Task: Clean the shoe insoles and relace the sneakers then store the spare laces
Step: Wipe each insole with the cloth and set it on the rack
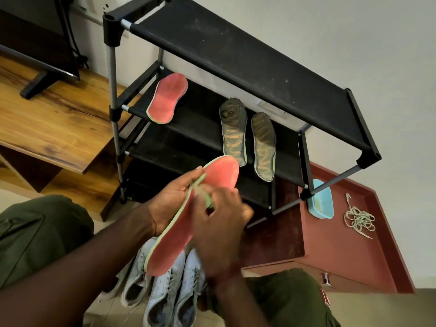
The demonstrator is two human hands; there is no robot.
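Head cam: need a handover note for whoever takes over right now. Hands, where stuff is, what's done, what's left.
Left hand grips the pink insole by its edge. Right hand, blurred, holds a green tool, likely a brush, against it.
A second pink insole and two dark insoles lie on the second shelf of the rack. The sneakers sit on the floor below the hands. The spare laces lie loose on the red cabinet near a blue tub.
Done: insoles are out. I cannot tell which are clean.
Left: finish the insoles, relace, store the laces.
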